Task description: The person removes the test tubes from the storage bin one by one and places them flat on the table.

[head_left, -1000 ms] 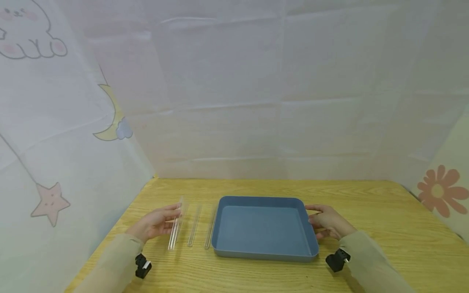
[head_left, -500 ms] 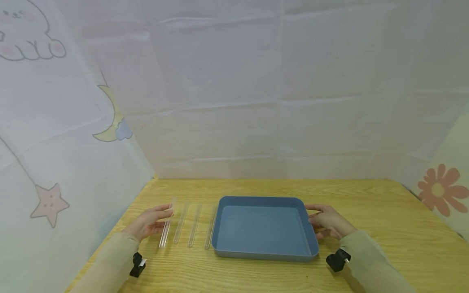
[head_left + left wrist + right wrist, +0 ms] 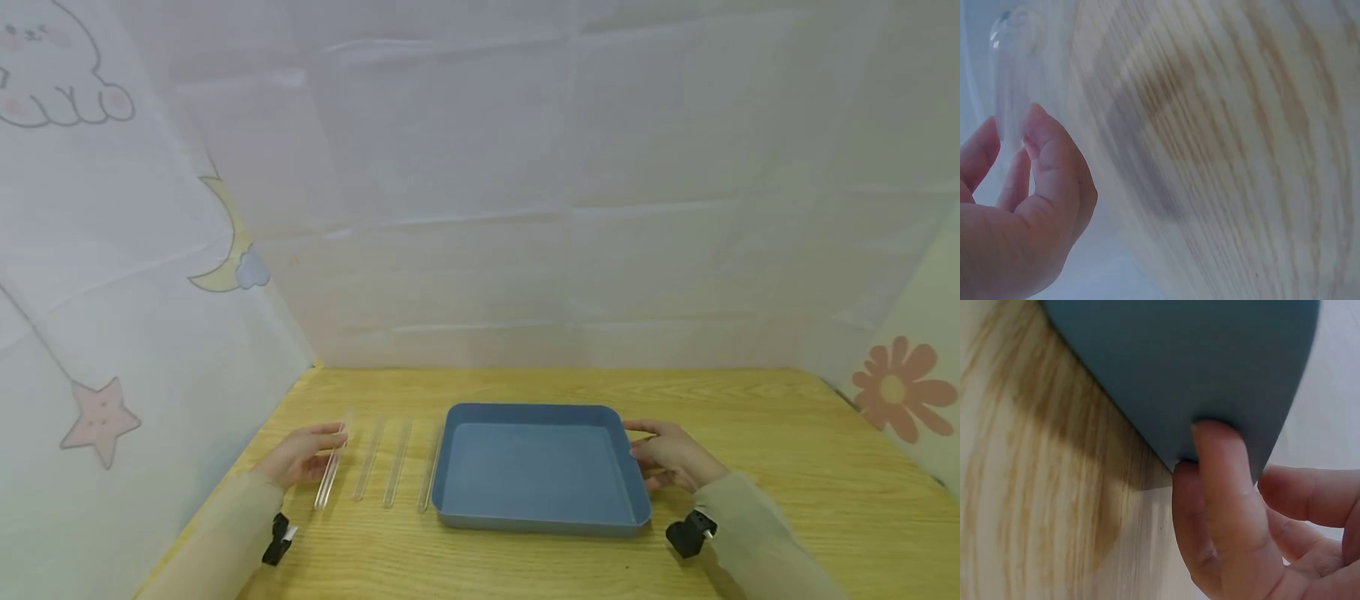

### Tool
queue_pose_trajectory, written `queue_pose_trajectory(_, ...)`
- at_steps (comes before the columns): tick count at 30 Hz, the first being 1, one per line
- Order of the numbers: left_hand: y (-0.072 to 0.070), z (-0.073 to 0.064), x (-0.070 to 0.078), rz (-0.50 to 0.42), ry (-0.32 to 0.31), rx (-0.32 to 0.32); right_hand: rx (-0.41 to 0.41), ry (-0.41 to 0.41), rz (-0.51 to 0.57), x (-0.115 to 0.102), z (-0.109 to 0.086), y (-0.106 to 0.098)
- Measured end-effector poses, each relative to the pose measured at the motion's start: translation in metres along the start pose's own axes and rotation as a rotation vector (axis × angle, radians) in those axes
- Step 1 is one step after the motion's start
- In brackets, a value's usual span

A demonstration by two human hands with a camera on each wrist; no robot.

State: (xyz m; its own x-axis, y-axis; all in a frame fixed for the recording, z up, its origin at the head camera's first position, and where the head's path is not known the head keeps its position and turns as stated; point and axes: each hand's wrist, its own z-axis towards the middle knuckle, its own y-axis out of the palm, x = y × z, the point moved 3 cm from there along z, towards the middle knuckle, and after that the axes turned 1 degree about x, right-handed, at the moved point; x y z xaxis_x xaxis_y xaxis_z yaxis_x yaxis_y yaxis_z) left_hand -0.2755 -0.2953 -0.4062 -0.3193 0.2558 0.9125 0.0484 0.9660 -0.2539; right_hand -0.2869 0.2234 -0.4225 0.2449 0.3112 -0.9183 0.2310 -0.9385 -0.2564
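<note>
A clear test tube (image 3: 331,468) slants between the fingertips of my left hand (image 3: 302,452), which pinches it. The left wrist view shows the rounded end of that test tube (image 3: 1013,69) beyond the thumb and fingers (image 3: 1044,150). To its right, three more clear test tubes lie side by side, including one (image 3: 367,460), one in the middle (image 3: 397,464) and one (image 3: 429,471) close against a blue-grey tray (image 3: 542,527). My right hand (image 3: 672,454) grips the tray's right side. In the right wrist view, fingers (image 3: 1229,469) press its outer wall.
A wooden table (image 3: 480,571) carries everything. Pale printed cloth (image 3: 465,208) hangs behind it and along both sides. Small black devices sit at the left wrist (image 3: 278,540) and the right wrist (image 3: 691,533).
My left hand has shifted left with the held test tube. Another test tube, first close beside or behind the held one, now lies apart on the table. My right hand and the tray stay put.
</note>
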Motion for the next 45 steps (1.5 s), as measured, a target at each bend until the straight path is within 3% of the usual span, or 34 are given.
queue_pose_trajectory(6, 0.004, 0.006, 0.001, -0.038, -0.006, 0.024, -0.012, -0.002, 0.017, 0.000, 0.000, -0.001)
queue_pose_trajectory(11, 0.006, 0.012, 0.001, 0.012, 0.023, 0.073, -0.010, 0.000, 0.014, 0.000, -0.001, -0.001)
queue_pose_trajectory(28, 0.008, 0.028, -0.004, 0.074, -0.043, 0.193, -0.014, 0.002, -0.009, -0.003, -0.001, -0.001)
queue_pose_trajectory(38, 0.012, 0.039, -0.005, 0.217, 0.041, 0.273, -0.028, 0.003, -0.006, -0.004, -0.002, -0.002)
queue_pose_trajectory(45, 0.014, 0.040, -0.005, 0.286, 0.058, 0.264, -0.022, 0.013, -0.007, -0.002, -0.001, -0.002)
